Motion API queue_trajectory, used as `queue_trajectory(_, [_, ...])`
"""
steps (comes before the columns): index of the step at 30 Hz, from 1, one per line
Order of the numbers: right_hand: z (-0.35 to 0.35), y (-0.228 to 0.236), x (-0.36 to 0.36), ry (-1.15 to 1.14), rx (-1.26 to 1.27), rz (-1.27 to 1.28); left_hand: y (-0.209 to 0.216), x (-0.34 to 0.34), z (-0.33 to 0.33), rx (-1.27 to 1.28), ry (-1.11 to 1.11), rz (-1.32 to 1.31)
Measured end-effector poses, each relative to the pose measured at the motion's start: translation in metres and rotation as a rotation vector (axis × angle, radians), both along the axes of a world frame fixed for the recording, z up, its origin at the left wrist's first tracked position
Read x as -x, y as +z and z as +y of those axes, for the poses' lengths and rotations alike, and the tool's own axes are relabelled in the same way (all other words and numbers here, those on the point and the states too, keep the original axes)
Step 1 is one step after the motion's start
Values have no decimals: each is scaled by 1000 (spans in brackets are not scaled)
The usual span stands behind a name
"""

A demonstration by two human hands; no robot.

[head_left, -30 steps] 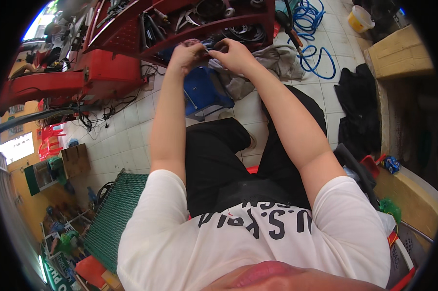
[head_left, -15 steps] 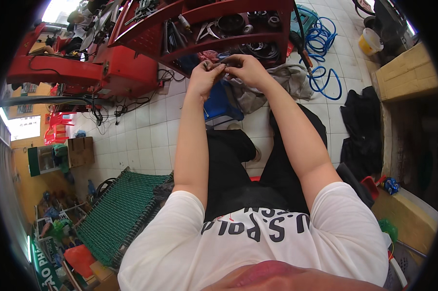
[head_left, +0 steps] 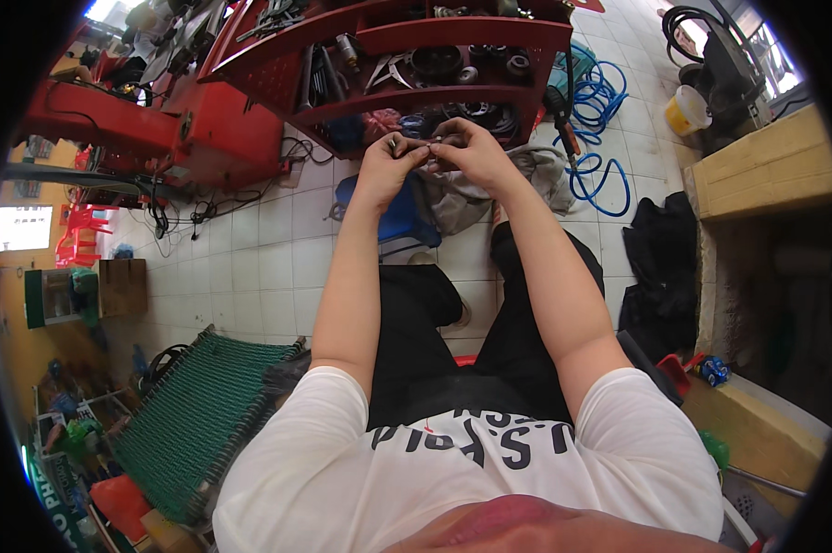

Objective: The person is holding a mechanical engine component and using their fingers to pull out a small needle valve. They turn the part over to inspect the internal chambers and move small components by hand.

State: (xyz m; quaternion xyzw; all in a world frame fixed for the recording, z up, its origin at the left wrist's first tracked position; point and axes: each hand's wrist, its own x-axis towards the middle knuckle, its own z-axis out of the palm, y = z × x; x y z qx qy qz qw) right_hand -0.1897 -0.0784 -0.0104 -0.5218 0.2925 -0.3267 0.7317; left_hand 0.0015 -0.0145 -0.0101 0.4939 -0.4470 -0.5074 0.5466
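Observation:
Both arms stretch forward, and the hands meet in front of a red tool cart (head_left: 416,101). My left hand (head_left: 386,175) is closed, with thumb and fingers pinching something small. My right hand (head_left: 478,161) is closed too, its fingertips pressed against the left ones at the same spot. The small piece between them is too tiny and too covered by fingers to name. Below the hands are a blue plastic stool (head_left: 405,221) and a crumpled grey cloth (head_left: 460,205).
Tools and round parts lie on the cart's shelves. A blue hose (head_left: 609,111) coils on the tiled floor, near a yellow-white bucket (head_left: 688,112). Red machinery (head_left: 213,134) with black cables stands left, a green woven cot (head_left: 190,419) nearer. Dark cloth (head_left: 660,263) lies right.
The whole view has shifted, so the cart and hands sit slightly lower in the picture. My fingers have changed their pinch a little; the hands stay together.

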Motion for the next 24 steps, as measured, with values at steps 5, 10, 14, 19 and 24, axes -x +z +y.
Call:
queue_trajectory(5, [1,9,1,-88,-110,-62,5,2,-2,0,67,181])
queue_trajectory(10, [-2,9,0,-223,-212,-136,2,1,0,16,58,232])
queue_trajectory(14, [0,6,-4,-197,-166,-177,3,3,0,19,20,200])
queue_trajectory(19, [-3,3,-3,-190,-158,-200,6,9,-1,12,11,246])
queue_trajectory(24, [0,8,-5,-198,-159,-218,5,7,-1,0,34,389])
